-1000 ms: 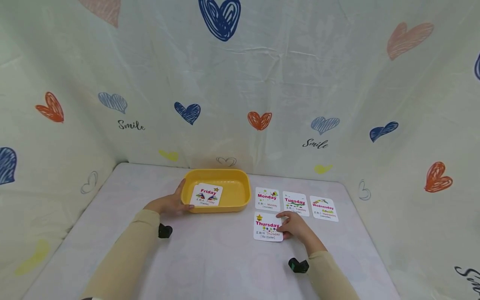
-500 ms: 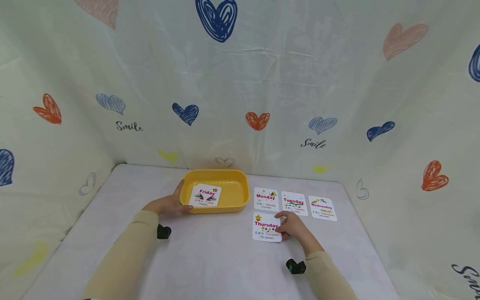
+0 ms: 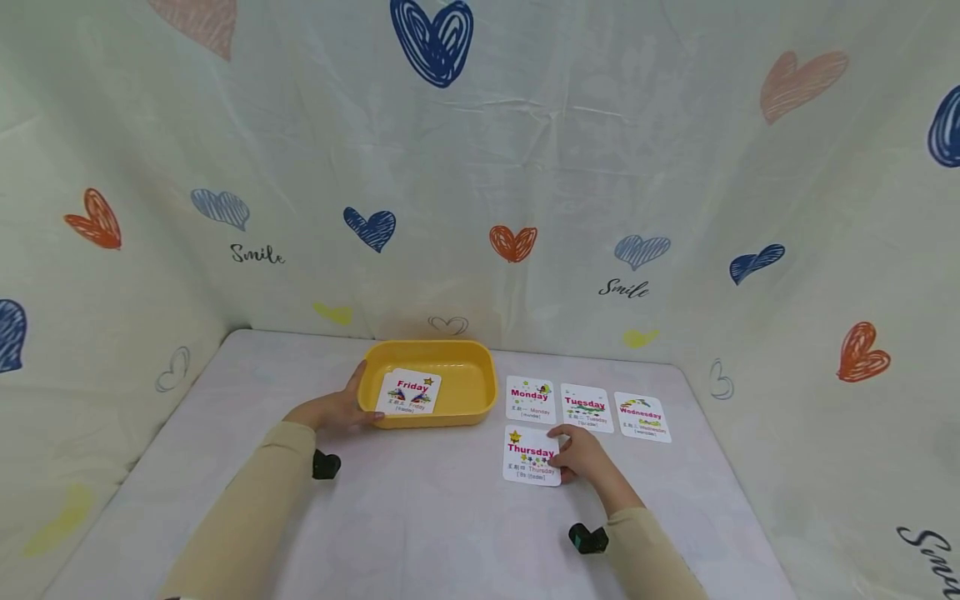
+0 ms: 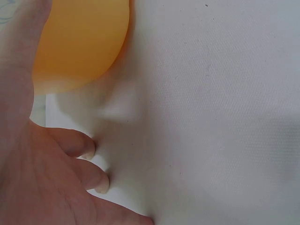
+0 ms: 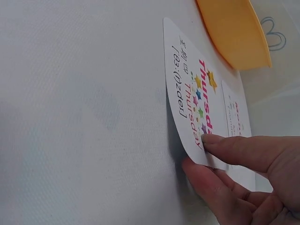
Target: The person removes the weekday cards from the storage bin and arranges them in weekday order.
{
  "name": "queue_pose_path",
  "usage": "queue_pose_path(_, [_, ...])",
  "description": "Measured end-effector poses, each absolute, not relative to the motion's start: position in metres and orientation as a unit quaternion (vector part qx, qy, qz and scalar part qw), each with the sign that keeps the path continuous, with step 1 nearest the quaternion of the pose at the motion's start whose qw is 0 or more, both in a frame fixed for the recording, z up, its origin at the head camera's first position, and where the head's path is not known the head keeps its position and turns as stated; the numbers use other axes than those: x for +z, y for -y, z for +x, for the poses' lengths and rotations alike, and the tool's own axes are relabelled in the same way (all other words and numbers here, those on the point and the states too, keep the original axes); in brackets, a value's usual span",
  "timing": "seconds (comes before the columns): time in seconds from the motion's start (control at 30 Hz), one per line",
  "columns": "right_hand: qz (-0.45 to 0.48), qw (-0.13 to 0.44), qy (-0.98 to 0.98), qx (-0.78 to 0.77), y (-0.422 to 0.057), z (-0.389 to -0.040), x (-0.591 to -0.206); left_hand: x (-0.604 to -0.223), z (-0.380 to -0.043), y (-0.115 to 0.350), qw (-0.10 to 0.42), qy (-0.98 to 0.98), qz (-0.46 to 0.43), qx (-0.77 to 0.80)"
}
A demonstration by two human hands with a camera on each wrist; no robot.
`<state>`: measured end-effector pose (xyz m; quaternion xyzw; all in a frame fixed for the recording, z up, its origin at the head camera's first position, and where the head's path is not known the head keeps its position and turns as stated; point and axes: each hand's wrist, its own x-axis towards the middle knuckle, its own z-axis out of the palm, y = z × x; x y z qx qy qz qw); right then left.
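My left hand [image 3: 337,410] holds the left end of a yellow tray [image 3: 477,404], the thumb at its front corner. In the left wrist view several fingertips touch the table beside the tray [image 4: 84,42]. A white "Friday" card [image 3: 408,392] lies inside, at the tray's left. With thumb above and fingers below, my right hand [image 3: 583,457] pinches the right edge of the "Thursday" card [image 3: 528,467]. In the right wrist view that edge of the Thursday card [image 5: 187,89] is raised off the table.
"Monday" [image 3: 530,400], "Tuesday" [image 3: 587,408] and "Wednesday" [image 3: 642,417] cards lie in a row behind the Thursday card, right of the tray. A heart-printed cloth [image 3: 555,167] rises behind the white table [image 3: 420,517]. Black devices [image 3: 588,538] sit at both wrists.
The whole scene has shifted slightly leftward in the head view. Both hands, the tray and the cards keep their places relative to one another.
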<state>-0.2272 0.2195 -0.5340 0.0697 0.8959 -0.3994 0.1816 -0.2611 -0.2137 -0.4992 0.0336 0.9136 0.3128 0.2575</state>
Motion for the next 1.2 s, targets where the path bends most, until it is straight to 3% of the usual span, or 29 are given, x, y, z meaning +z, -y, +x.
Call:
queue_pose_path(0.43, [0.061,0.144,-0.913,-0.376,-0.218,-0.219,-0.537,-0.497,-0.257,0.212,0.248,-0.912,0.043,0.324])
queue_pose_path(0.67, [0.063,0.063,-0.873,-0.479,-0.216,-0.221,-0.534,-0.494,-0.255,0.211,0.251,-0.917,0.036,0.308])
queue_pose_path(0.83, [0.053,0.028,-0.838,-0.542,-0.196,-0.225,-0.523,-0.493,-0.255,0.210,0.249,-0.919,0.035,0.305])
queue_pose_path(1.2, [0.004,0.021,-0.793,-0.609,-0.137,-0.238,-0.503,-0.495,-0.257,0.213,0.250,-0.919,0.033,0.303])
